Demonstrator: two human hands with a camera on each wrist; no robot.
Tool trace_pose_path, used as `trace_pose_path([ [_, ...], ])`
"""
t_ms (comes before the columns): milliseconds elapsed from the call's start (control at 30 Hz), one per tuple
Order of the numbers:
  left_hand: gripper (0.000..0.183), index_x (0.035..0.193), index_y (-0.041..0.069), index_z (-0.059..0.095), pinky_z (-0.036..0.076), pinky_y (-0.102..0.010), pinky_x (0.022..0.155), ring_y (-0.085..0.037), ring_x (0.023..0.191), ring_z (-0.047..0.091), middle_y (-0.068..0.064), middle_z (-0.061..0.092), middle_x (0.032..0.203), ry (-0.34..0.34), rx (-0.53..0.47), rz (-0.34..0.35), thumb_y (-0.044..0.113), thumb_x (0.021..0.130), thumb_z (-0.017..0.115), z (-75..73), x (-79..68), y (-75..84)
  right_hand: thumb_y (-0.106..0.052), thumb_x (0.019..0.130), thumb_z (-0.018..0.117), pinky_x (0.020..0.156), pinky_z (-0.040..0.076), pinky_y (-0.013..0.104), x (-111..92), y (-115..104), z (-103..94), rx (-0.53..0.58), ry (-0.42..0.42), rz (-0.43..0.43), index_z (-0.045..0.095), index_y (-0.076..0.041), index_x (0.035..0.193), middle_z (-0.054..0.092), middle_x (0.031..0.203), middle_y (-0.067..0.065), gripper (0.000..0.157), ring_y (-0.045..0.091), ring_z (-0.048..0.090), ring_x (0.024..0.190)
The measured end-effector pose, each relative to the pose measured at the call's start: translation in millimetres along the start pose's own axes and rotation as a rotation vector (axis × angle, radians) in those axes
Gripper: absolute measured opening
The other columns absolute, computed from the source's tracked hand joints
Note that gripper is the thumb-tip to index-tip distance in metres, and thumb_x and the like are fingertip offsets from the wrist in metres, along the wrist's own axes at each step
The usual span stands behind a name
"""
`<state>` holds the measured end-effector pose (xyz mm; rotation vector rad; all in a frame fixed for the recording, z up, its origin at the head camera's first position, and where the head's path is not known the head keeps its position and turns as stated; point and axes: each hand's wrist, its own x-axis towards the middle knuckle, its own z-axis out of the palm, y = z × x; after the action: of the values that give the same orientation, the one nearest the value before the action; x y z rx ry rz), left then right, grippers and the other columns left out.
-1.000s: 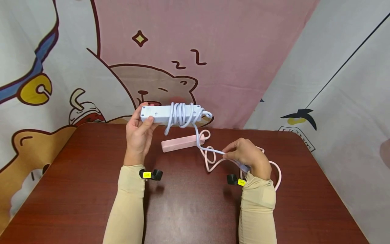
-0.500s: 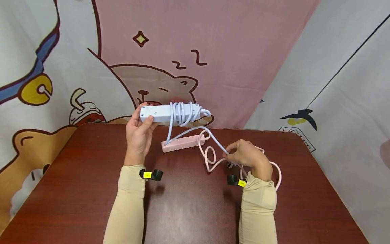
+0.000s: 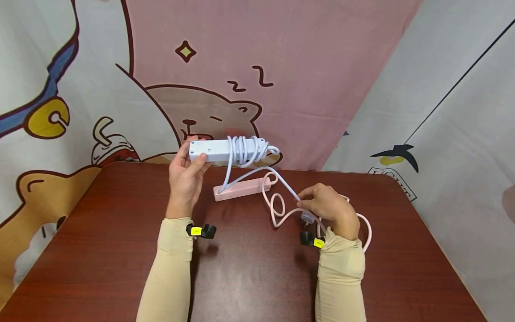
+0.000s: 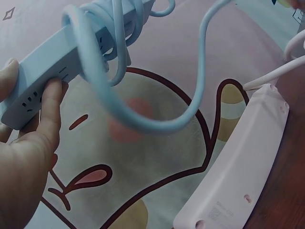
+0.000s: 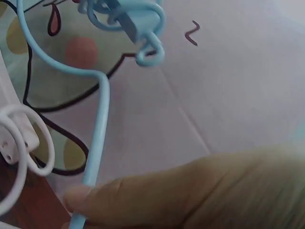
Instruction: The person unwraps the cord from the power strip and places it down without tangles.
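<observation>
My left hand (image 3: 186, 179) grips one end of a light blue power strip (image 3: 217, 150), held up above the back of the table, thumb on its near face. In the left wrist view its socket slots show beside my fingers (image 4: 51, 102). Several turns of its blue cord (image 3: 242, 152) wrap the other end. From there a loose length dips down and runs right to my right hand (image 3: 327, 205), which pinches it between thumb and fingertips. The cord's plug (image 3: 307, 218) hangs just below that hand.
A pink power strip (image 3: 241, 189) lies on the brown table (image 3: 249, 277) under the blue one. Its pink cord (image 3: 277, 219) loops rightward, partly hidden behind my right hand and sleeve. A cartoon-printed cloth (image 3: 322, 67) hangs behind the table's back edge.
The loose blue cord has swung from the wrapped end's right side to a hanging loop lower left. The plug has come into sight under my right hand. My left hand has shifted slightly right.
</observation>
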<state>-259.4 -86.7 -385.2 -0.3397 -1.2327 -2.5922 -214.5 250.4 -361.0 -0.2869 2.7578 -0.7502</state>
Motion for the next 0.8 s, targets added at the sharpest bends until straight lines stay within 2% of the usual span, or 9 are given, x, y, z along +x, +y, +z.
trace_pose_path([
  [133, 0.042, 0.132, 0.007, 0.057, 0.060, -0.029, 0.092, -0.018, 0.116, 0.059, -0.009, 0.060, 0.133, -0.021, 0.002, -0.007, -0.008, 0.094, 0.065, 1.4, -0.3, -1.2, -0.025, 0.095, 0.069, 0.078, 0.054, 0.035, 4, -11, 3.7, -0.061, 0.074, -0.036, 0.074, -0.009, 0.120, 0.078, 0.104, 0.007, 0.030, 0.018, 0.067, 0.086],
  [267, 0.042, 0.133, 0.006, 0.057, 0.060, -0.029, 0.092, -0.018, 0.116, 0.059, -0.010, 0.060, 0.133, -0.016, 0.007, -0.008, -0.008, 0.094, 0.064, 1.1, -0.6, -1.8, -0.021, 0.094, 0.070, 0.085, 0.056, 0.044, 5, -33, 8.7, -0.060, 0.255, -0.138, 0.076, -0.008, 0.114, 0.078, 0.107, 0.010, 0.025, 0.025, 0.071, 0.093],
  [367, 0.042, 0.132, 0.007, 0.057, 0.060, -0.029, 0.092, -0.018, 0.115, 0.059, -0.010, 0.060, 0.133, -0.007, 0.006, -0.013, -0.009, 0.094, 0.064, 0.9, -1.1, -1.9, -0.021, 0.094, 0.071, 0.078, 0.055, 0.041, 5, -56, 15.5, 0.004, 0.408, -0.226, 0.078, -0.010, 0.107, 0.079, 0.099, 0.007, 0.019, 0.021, 0.069, 0.082],
  [433, 0.041, 0.131, 0.007, 0.058, 0.060, -0.029, 0.092, -0.017, 0.114, 0.060, -0.009, 0.061, 0.132, -0.005, 0.005, -0.013, -0.009, 0.094, 0.064, 0.9, -1.6, -1.8, -0.023, 0.095, 0.071, 0.070, 0.052, 0.035, 6, -71, 21.9, 0.057, 0.496, -0.289, 0.079, -0.011, 0.102, 0.078, 0.087, 0.004, 0.017, 0.016, 0.061, 0.069],
  [500, 0.041, 0.131, 0.007, 0.058, 0.060, -0.029, 0.091, -0.017, 0.114, 0.061, -0.008, 0.062, 0.131, -0.004, 0.006, -0.012, -0.009, 0.094, 0.063, 1.2, -2.2, -1.9, -0.025, 0.096, 0.071, 0.063, 0.047, 0.030, 8, -84, 30.2, 0.099, 0.573, -0.347, 0.080, -0.011, 0.100, 0.076, 0.080, 0.002, 0.017, 0.013, 0.053, 0.061],
  [567, 0.042, 0.132, 0.005, 0.057, 0.060, -0.029, 0.091, -0.016, 0.113, 0.061, -0.008, 0.063, 0.131, -0.005, 0.005, -0.009, -0.010, 0.094, 0.063, 1.5, -2.6, -2.1, -0.027, 0.096, 0.072, 0.060, 0.046, 0.027, 11, -95, 38.8, 0.138, 0.630, -0.391, 0.080, -0.011, 0.099, 0.076, 0.079, 0.001, 0.017, 0.010, 0.052, 0.059],
  [667, 0.042, 0.132, 0.006, 0.057, 0.060, -0.029, 0.091, -0.016, 0.113, 0.061, -0.008, 0.063, 0.130, -0.005, 0.010, -0.010, -0.010, 0.093, 0.064, 2.2, -2.9, -2.5, -0.029, 0.096, 0.072, 0.062, 0.052, 0.028, 13, -108, 51.3, 0.187, 0.663, -0.419, 0.079, -0.011, 0.100, 0.078, 0.086, 0.001, 0.019, 0.011, 0.063, 0.064],
  [800, 0.043, 0.132, 0.007, 0.058, 0.060, -0.029, 0.092, -0.017, 0.114, 0.061, -0.010, 0.061, 0.132, -0.007, 0.021, -0.014, -0.010, 0.093, 0.065, 3.1, -2.7, -2.6, -0.034, 0.095, 0.073, 0.068, 0.059, 0.032, 14, -124, 65.3, 0.205, 0.621, -0.416, 0.075, -0.010, 0.108, 0.079, 0.092, 0.001, 0.028, 0.014, 0.074, 0.075],
])
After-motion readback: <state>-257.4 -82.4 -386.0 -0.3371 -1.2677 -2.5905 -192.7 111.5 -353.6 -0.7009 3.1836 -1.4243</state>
